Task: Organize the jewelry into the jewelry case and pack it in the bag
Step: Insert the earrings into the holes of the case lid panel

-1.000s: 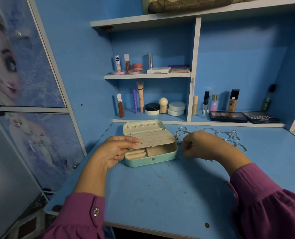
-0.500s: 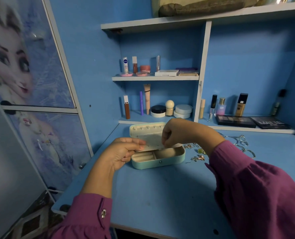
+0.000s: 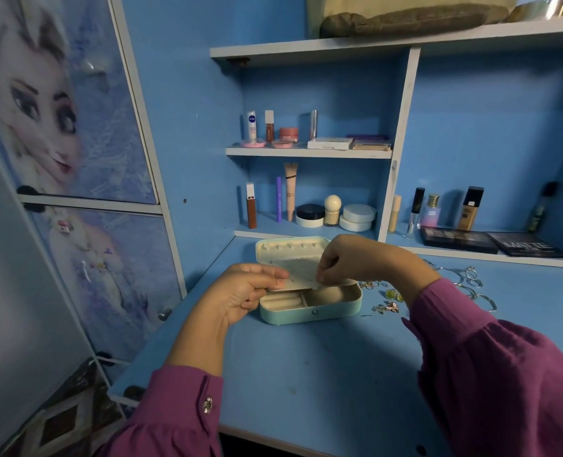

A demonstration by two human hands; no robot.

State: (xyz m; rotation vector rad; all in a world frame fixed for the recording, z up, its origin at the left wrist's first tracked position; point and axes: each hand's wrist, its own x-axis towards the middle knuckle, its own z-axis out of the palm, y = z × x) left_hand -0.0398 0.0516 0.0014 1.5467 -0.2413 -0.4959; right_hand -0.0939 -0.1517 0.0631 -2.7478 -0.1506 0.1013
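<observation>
A mint-green jewelry case (image 3: 309, 313) lies open on the blue desk (image 3: 323, 374), its lid leaning back. A cream perforated earring panel (image 3: 301, 270) is raised over the tray. My left hand (image 3: 247, 291) pinches the panel's left edge. My right hand (image 3: 355, 262) pinches at the panel's lower right corner with thumb and fingertips; whether a small piece is between them is hidden. Loose earrings (image 3: 388, 301) and silver bangles (image 3: 468, 282) lie on the desk to the right of the case. No bag is clearly visible.
Cosmetics fill the back shelves: bottles and jars (image 3: 319, 209), a foundation bottle (image 3: 469, 209), two dark palettes (image 3: 491, 245). A cabinet door with a cartoon picture (image 3: 59, 127) stands at the left. A brown cushion-like item (image 3: 405, 19) rests on the top shelf.
My right hand left the jewelry pile on the right and came over to the panel's right corner. My left hand kept its hold on the panel. The view shifted left.
</observation>
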